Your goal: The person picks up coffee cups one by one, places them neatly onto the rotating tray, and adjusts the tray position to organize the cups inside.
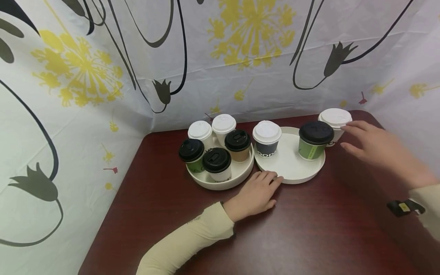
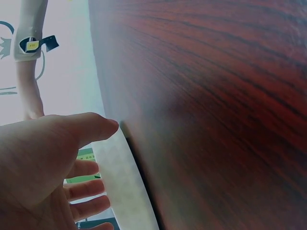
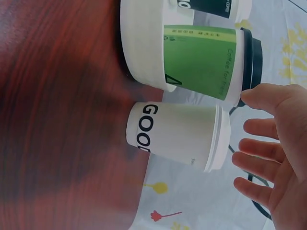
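My right hand hovers beside a paper coffee cup with a white lid, which stands on the table just behind and right of the right tray. In the right wrist view the fingers of this hand are spread loosely, a small gap from the lid of that cup. My left hand lies at the front rim of the right round white tray, fingers relaxed at its edge. That tray carries a green cup with a black lid and a dark grey cup with a white lid.
A second round white tray adjoins on the left. It bears several lidded cups, among them a brown one and a white one with a black lid. The dark red table ends at a patterned cloth behind.
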`<state>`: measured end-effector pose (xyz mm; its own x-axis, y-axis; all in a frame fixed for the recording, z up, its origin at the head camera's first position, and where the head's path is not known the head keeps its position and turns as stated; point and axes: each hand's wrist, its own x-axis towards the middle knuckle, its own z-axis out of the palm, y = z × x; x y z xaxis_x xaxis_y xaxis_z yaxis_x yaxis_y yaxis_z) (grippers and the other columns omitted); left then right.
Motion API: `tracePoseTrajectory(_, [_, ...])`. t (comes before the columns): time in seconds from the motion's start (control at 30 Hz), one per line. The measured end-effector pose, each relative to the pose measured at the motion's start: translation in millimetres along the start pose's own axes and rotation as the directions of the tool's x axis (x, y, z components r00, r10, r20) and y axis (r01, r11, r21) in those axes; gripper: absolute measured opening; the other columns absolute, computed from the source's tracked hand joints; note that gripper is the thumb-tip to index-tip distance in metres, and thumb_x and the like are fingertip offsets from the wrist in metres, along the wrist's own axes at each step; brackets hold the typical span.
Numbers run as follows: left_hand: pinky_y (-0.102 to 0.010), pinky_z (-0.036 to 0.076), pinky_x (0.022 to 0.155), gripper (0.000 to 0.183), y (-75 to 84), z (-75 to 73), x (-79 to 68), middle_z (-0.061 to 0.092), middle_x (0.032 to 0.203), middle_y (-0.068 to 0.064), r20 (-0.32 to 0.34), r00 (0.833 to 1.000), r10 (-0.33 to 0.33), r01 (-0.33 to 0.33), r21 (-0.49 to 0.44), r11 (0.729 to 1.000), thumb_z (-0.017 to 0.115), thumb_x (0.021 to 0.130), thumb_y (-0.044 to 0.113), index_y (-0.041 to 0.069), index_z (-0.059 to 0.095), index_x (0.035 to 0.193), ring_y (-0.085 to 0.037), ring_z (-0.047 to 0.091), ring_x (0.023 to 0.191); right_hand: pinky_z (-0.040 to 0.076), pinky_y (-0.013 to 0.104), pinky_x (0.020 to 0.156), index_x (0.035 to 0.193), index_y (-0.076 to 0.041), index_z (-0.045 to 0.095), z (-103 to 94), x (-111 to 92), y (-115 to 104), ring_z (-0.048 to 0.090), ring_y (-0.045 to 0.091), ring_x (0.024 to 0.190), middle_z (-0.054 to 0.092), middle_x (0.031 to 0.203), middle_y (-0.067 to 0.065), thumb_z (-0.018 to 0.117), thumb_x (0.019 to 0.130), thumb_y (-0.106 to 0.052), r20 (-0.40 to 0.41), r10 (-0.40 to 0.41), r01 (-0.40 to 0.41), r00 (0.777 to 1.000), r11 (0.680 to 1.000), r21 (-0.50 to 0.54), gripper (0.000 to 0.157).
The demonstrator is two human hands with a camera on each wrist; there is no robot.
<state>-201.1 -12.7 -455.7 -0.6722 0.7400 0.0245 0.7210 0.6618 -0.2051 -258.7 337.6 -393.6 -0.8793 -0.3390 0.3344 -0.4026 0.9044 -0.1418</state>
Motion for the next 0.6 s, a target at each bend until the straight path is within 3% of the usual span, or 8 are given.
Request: tracePoseTrajectory(0.6, [-0.033, 0.039, 0.113, 0.070, 0.1, 0.9, 1.1, 0.046, 0.143, 0.001, 0.000, 1.000, 0.002, -0.002, 0.001, 1.000, 0.063, 0.092, 0.049, 0.019, 0.038, 0.150, -0.015, 0.045, 0.134, 0.041, 0.063, 0.094, 0.128, 0.005, 0.057, -2.5, 27, 13, 0.049, 0.048, 0.119, 0.051, 0.130, 0.029, 0.071, 0.084, -0.015, -0.006, -0.010, 0.010, 1.000, 0.999, 0.052, 0.050])
